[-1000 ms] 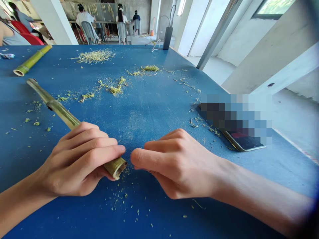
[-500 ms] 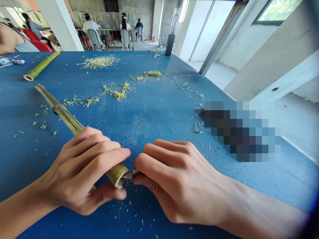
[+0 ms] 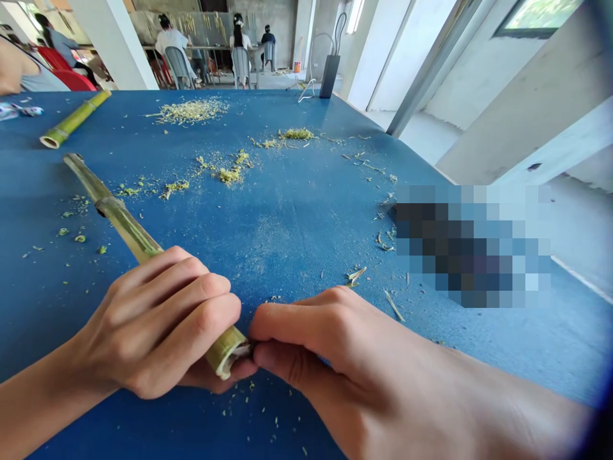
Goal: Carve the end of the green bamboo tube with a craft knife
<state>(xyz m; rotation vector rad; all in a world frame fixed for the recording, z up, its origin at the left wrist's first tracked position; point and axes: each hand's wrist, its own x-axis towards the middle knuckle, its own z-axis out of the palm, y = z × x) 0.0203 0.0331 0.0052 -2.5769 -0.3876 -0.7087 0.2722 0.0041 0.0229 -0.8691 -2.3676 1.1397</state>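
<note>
A green-yellow bamboo tube (image 3: 129,230) lies slantwise in front of me, its far end up to the left and its open, broken-edged end toward me. My left hand (image 3: 165,326) is wrapped round the tube near that open end, with the thumb underneath. Close on the right, my right hand (image 3: 325,358) pinches a small thin grey blade (image 3: 244,350) between thumb and index finger. The blade's tip sits in the mouth of the tube, against its inner wall. Most of the blade is hidden by my fingers.
The blue table (image 3: 297,236) carries green shavings (image 3: 230,174) and a pale shavings pile (image 3: 194,111). Another bamboo tube (image 3: 75,120) rests at the far left. A black box with cables (image 3: 329,76) stands at the back edge. A dark pixelated patch (image 3: 454,246) covers the right. People sit behind.
My left fingers have curled in more tightly round the tube. My right hand has turned and dropped slightly, staying at the tube's mouth. Pale slivers now show on the table beyond it.
</note>
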